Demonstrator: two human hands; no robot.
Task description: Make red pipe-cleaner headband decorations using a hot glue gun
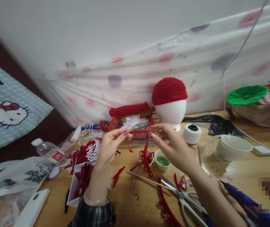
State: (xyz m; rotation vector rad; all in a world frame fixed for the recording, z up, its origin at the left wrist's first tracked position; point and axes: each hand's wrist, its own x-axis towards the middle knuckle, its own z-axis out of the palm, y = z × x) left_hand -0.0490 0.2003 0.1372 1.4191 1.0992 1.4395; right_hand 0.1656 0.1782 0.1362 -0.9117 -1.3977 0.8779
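My left hand (112, 143) is raised over the table, thumb and index finger pinched together. Whatever lies between those fingertips is too small to make out. Facing it, my right hand (169, 140) hovers with thumb and curved fingers apart, and I see nothing held in it. Below the hands, a red curved band with gold trim (146, 160) leans on a small cup of dark red bits (151, 159). Beside it stands a cup of green beads (162, 161). Behind the fingertips is a red basket (141, 135) holding clear packets.
Scissors (183, 198), a wooden stick (146, 179) and a red headband (165, 205) lie in front. A white foam head with red wrapping (170, 91) stands behind, near a thread spool (191, 134). At left are a bottle (51, 152) and a white box (73, 189); at right, a paper cup (231, 148).
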